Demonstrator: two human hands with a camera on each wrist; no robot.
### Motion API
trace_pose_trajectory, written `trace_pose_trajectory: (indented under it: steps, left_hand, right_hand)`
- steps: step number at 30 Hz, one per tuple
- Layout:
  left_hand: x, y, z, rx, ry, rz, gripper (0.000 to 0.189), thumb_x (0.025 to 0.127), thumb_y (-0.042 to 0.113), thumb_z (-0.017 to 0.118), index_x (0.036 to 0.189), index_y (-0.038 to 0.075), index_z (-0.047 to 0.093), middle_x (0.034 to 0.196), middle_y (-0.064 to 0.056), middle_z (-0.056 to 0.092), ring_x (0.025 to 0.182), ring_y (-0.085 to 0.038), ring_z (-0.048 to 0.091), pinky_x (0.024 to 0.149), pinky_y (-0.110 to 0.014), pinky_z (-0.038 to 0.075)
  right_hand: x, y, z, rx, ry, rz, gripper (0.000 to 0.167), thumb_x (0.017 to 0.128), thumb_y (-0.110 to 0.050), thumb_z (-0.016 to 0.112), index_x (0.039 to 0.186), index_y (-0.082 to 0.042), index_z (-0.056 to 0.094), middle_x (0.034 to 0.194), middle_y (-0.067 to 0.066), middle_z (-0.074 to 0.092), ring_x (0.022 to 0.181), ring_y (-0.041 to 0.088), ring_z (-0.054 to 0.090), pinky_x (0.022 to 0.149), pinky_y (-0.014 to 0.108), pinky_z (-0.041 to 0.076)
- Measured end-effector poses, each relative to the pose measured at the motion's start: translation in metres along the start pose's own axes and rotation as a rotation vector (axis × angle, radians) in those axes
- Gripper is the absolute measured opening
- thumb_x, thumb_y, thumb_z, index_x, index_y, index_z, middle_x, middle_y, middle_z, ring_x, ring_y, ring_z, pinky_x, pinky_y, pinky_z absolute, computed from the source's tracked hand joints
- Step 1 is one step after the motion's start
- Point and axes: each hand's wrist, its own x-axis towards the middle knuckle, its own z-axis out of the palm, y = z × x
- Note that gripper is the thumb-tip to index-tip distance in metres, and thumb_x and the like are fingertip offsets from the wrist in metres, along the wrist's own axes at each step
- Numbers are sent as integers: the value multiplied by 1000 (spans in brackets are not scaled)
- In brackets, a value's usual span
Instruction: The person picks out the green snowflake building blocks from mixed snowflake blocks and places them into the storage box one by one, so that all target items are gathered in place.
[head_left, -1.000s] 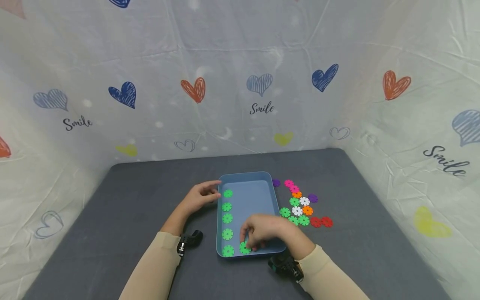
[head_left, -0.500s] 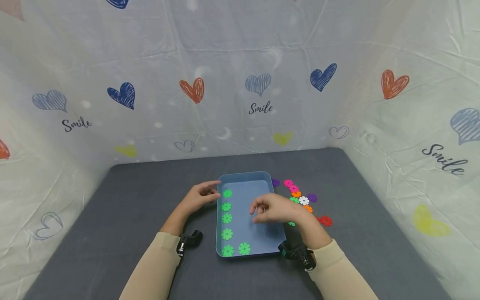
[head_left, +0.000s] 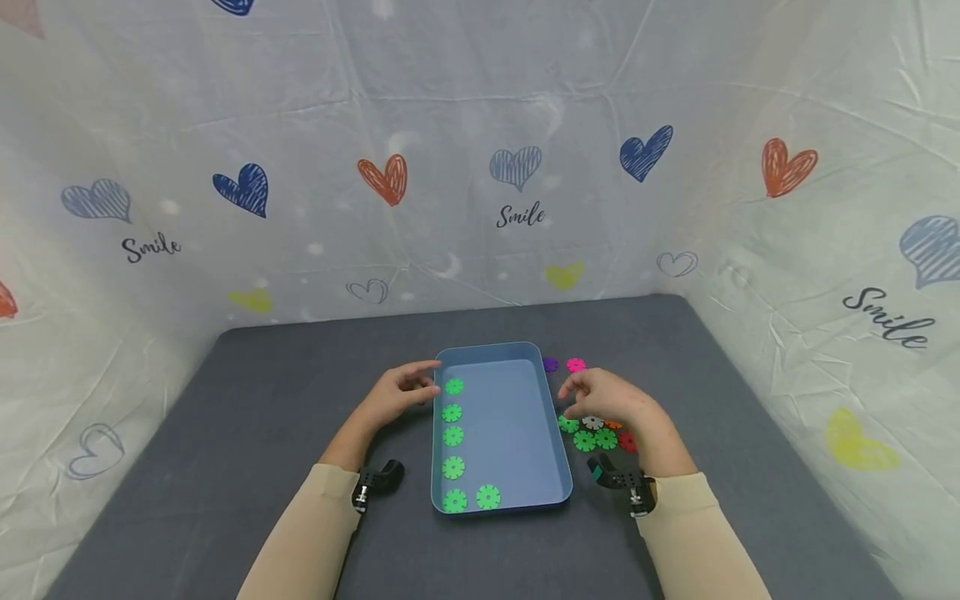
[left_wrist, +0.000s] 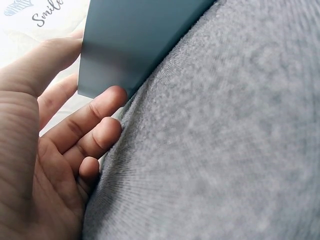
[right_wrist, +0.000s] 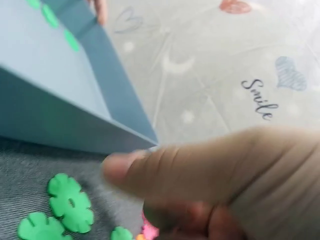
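Note:
My left hand (head_left: 393,397) rests at the left rim of a blue rectangular tray (head_left: 495,417), its thumb and index finger touching the edge. In the left wrist view its other fingers (left_wrist: 107,130) lie loosely curled by the tray's outer wall. Inside the tray, green notched plastic discs (head_left: 453,436) form a column along the left side. One more green disc (head_left: 488,497) lies beside the lowest of them. Over loose discs right of the tray hovers my right hand (head_left: 615,397), thumb and fingers apart. Nothing shows held in it; part of the pile is hidden beneath.
Loose green discs (head_left: 584,441) lie near the tray's right wall. A purple disc (head_left: 551,365), a pink disc (head_left: 576,365) and a red disc (head_left: 627,442) lie around them. The dark grey table (head_left: 315,358) meets a printed cloth backdrop (head_left: 450,250) behind.
My right hand let go of the green disc at the tray's bottom, then rose and moved right, out over the loose discs. The left hand stayed at the tray's rim.

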Motion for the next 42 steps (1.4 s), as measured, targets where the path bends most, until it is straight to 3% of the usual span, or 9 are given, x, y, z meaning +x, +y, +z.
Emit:
trace_pose_trajectory:
  steps: [7, 10, 14, 21, 24, 27, 31, 36, 42]
  left_hand:
    - [-1, -2, 0, 2, 0, 4, 54, 97, 12, 73, 144, -6, 54, 101, -16, 69, 87, -29, 61, 77, -36, 50]
    - [0, -2, 0, 3, -2, 7, 54, 97, 11, 73, 144, -7, 54, 101, -17, 69, 87, -28, 61, 77, -35, 50]
    - [0, -3, 1, 2, 2, 5, 54, 97, 11, 73, 144, -7, 54, 102, -17, 68, 86, -27, 61, 76, -35, 50]
    - [-1, -1, 1, -9, -2, -7, 53, 98, 10, 72, 145, -7, 53, 101, -16, 68, 86, -27, 60, 76, -35, 49]
    - [-1, 0, 1, -5, -1, -7, 53, 98, 10, 72, 144, -7, 53, 101, -15, 68, 85, -25, 60, 76, -36, 49]
    - [-1, 1, 0, 0, 9, -6, 52, 97, 10, 72, 143, -7, 54, 100, -14, 68, 85, -25, 60, 76, -36, 49]
    - [0, 1, 0, 6, 12, -8, 52, 97, 10, 72, 143, -6, 55, 101, -15, 68, 87, -27, 60, 77, -36, 49]
    - [6, -18, 1, 37, 15, -14, 52, 98, 11, 73, 144, -5, 55, 102, -14, 68, 87, -25, 61, 78, -37, 50]
    - [11, -36, 2, 43, 27, -7, 52, 98, 14, 73, 145, -1, 56, 103, -11, 69, 87, -23, 60, 77, -37, 50]
  right_hand:
    - [3, 1, 14, -216, 60, 148, 24, 79, -7, 89, 89, -3, 67, 85, 5, 62, 71, 20, 55, 61, 34, 47]
    - [2, 0, 18, -248, 91, 194, 25, 78, -9, 90, 82, -6, 65, 81, 7, 62, 68, 22, 56, 59, 34, 46]
    - [4, 3, 15, -223, 93, 192, 27, 78, -12, 90, 77, -7, 64, 76, 6, 59, 65, 20, 54, 57, 34, 44]
    - [-1, 8, -2, -44, 106, 103, 24, 86, -16, 83, 72, -5, 66, 67, 0, 54, 57, 15, 42, 54, 31, 37]
    - [-7, 4, -12, 70, 138, 70, 23, 90, -15, 79, 81, -1, 64, 70, 5, 58, 59, 22, 52, 58, 35, 45]
    - [-12, -4, -19, 185, 164, 23, 21, 95, -12, 74, 105, 3, 64, 80, 14, 69, 74, 37, 66, 71, 45, 56]
    - [-16, -17, -22, 232, 194, -66, 43, 100, -11, 69, 138, 5, 58, 94, 17, 74, 87, 38, 71, 83, 49, 58]
    - [-19, -37, -11, 263, 244, -119, 45, 101, -10, 67, 144, 0, 58, 106, 18, 74, 90, 27, 73, 81, 35, 58]
    - [-16, -57, 10, 304, 208, -197, 50, 97, -2, 70, 144, 4, 55, 97, 15, 72, 96, 35, 72, 81, 34, 58]
